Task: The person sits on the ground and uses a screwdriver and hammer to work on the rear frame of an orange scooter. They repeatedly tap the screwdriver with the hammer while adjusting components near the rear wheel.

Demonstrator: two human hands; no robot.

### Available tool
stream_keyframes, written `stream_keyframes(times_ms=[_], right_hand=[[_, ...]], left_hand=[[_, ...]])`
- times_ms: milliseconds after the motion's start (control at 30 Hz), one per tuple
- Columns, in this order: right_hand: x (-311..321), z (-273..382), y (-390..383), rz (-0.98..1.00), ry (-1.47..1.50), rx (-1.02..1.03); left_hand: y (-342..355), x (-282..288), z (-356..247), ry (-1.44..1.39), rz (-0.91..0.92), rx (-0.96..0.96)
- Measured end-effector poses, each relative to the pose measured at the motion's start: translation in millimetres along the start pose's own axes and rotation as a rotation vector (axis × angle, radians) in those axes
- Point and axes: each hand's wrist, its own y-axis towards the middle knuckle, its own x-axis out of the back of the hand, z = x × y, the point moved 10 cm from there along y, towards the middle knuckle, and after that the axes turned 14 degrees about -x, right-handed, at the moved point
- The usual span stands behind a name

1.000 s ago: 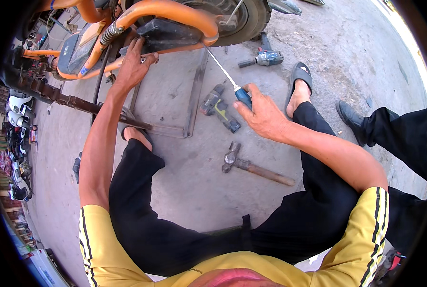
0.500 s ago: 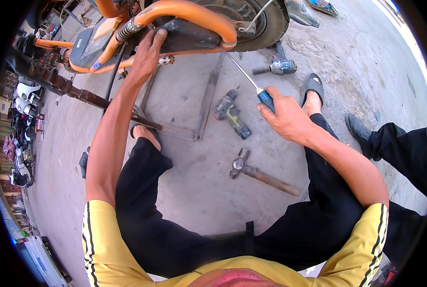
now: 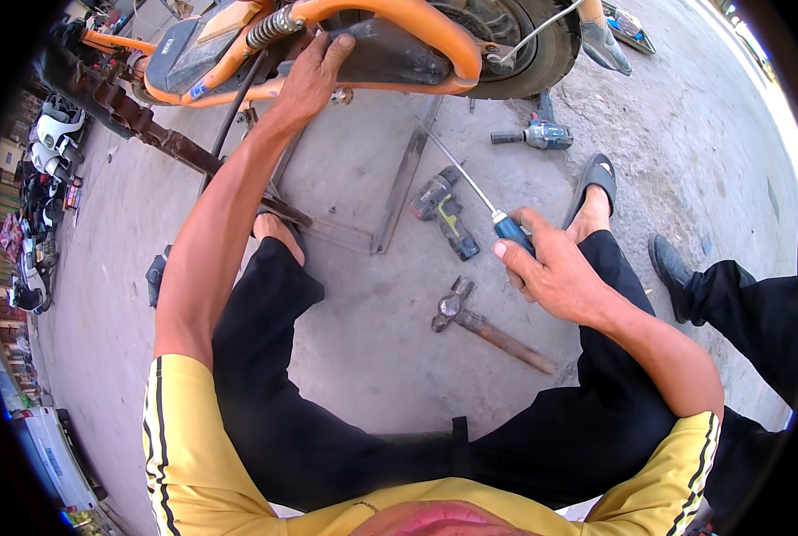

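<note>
My right hand is closed around the blue handle of a screwdriver. Its long thin shaft points up and left, and the tip is over the floor, apart from the scooter. My left hand lies against a black cover on the orange scooter frame, fingers stretched and thumb spread on the cover; some fingertips are hard to see beside the tube. A cordless drill lies just beyond the screwdriver, and a hammer with a wooden handle rests nearer me.
An impact wrench lies near the rear tyre. A rusty metal frame lies under the scooter, with a dark bar above its left side. A person's shoe is at right. Parked scooters line the far left.
My right hand has drawn the screwdriver back, so its tip has left the end of the orange tube. My left hand stays on the cover. The view has shifted slightly.
</note>
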Motion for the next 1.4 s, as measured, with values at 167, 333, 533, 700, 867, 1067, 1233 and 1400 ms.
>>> stream_keyframes(times_ms=[167, 333, 533, 700, 867, 1067, 1233, 1400], right_hand=[[-1, 10, 4, -0.071, 0.106, 0.054], [-2, 7, 10, -0.072, 0.229, 0.017], [-37, 14, 27, -0.016, 0.442, -0.032], [-103, 68, 11, 0.369, 0.637, -0.033], [-126, 84, 6, 0.416, 0.405, 0.092], [-131, 113, 40, 0.367, 0.556, 0.069], [-145, 119, 60, 0.358, 0.66, 0.041], [-157, 122, 66, 0.354, 0.72, 0.094]], left_hand=[[-12, 10, -12, -0.051, -0.298, -0.06], [-38, 7, -55, 0.047, -0.295, -0.103], [-80, -89, -82, -0.609, 0.3, 0.314], [-113, -84, -119, -0.611, 0.335, 0.419], [-132, -31, -132, -0.511, 0.211, 0.346], [-116, -19, -91, -0.438, 0.094, 0.366], [-114, -18, -64, -0.445, 0.052, 0.412], [-117, -13, -62, -0.413, 0.064, 0.38]])
